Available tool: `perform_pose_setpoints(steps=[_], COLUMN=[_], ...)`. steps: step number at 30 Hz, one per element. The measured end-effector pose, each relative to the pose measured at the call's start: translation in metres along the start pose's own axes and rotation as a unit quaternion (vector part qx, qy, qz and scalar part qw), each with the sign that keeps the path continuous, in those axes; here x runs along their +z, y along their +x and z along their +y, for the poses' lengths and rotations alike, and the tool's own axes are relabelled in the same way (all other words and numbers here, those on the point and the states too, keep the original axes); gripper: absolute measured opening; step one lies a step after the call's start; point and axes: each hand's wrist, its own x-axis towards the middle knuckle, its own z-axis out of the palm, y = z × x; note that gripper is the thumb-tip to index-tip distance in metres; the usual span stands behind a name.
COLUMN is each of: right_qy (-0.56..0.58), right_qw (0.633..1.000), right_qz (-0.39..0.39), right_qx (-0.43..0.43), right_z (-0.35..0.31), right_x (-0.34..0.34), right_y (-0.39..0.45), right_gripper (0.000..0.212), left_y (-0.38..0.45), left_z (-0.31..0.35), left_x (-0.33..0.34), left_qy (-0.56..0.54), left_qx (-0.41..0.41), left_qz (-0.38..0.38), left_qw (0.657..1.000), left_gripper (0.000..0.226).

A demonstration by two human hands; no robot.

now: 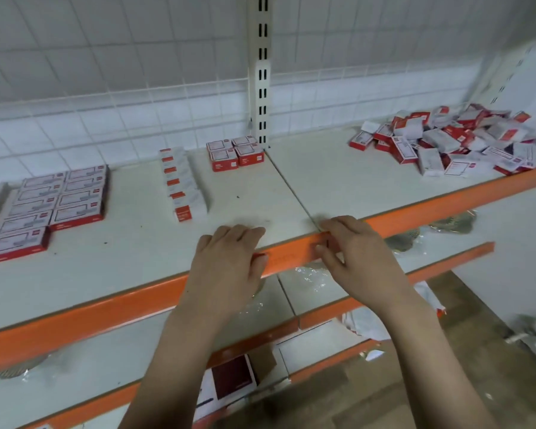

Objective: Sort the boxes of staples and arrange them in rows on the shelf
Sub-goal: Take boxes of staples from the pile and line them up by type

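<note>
On the white shelf [136, 261] red-and-white staple boxes lie sorted in groups: two flat rows of large boxes [50, 205] at the left, a single line of small boxes standing on edge [183, 184] in the middle, and a small block of boxes [235, 152] by the upright post. A loose heap of unsorted boxes [452, 140] covers the shelf's right end. My left hand [229, 255] and my right hand [350, 243] rest on the orange front edge [291, 257] of the shelf, fingers curled over it, holding no box.
A slotted metal upright [262, 69] stands at the back between two shelf boards. Wire grid panels line the back wall. Lower shelves [322, 292] hold plastic-wrapped items, papers and a dark red booklet [234, 376]. Bare shelf surface lies between the middle groups and the heap.
</note>
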Motion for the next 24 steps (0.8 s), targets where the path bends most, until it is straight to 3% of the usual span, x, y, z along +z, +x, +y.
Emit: perform_pose_setpoints(steps=[9,24], right_qy=[0.009,-0.041], right_qw=[0.999,0.992], right_qz=[0.012,0.023], right_qx=[0.036,0.12], right_z=[0.052,0.117], right_x=[-0.014,-0.039], right_y=[0.01,0.062], right_gripper=[0.04,0.045], left_y=[0.041,0.162], left_z=[0.033,0.059], left_x=[0.017,0.046], left_qy=[-0.027,-0.053], left_qx=[-0.002,0.096], left_qz=[-0.041,-0.054], left_qw=[0.999,0.992], left_gripper=[0.041,0.044])
